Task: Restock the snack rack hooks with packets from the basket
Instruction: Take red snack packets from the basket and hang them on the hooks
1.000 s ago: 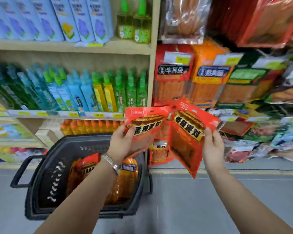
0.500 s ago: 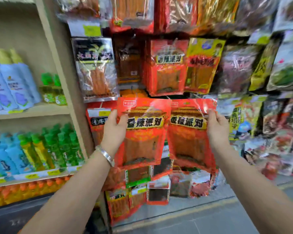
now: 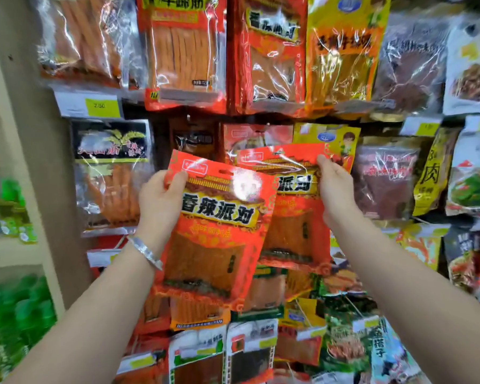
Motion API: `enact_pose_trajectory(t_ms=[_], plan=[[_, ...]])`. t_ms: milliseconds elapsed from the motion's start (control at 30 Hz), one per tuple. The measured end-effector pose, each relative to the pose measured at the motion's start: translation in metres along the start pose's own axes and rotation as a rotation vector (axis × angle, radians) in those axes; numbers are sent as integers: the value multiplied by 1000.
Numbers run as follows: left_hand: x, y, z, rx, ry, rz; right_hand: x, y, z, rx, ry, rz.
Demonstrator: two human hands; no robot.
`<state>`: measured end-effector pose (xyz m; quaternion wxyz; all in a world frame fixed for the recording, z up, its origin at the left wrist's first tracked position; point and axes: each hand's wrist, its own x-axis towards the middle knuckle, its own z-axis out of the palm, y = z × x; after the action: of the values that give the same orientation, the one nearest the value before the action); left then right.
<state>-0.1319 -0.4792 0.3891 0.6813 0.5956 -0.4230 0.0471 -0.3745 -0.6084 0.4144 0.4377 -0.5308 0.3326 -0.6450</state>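
Before the snack rack, left hand is pinching the near red packet; right hand is pinching the far red packet, overlapped behind.

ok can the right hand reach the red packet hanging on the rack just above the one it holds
Probably yes: the right hand grips the rear red packet just below the hanging red packet, with nothing between them. The hand is occupied, though.
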Motion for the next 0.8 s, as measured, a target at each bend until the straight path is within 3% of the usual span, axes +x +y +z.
enact_pose_trajectory(t_ms=[233,533,800], plan=[[35,1,40,-124,-40,-56,70,-4,39,43,-86,0],[50,6,67,-192,-18,-79,112,14,57,56,-71,113],[44,14,91,-223,28,-163,111,36,35,-85,35,-220]])
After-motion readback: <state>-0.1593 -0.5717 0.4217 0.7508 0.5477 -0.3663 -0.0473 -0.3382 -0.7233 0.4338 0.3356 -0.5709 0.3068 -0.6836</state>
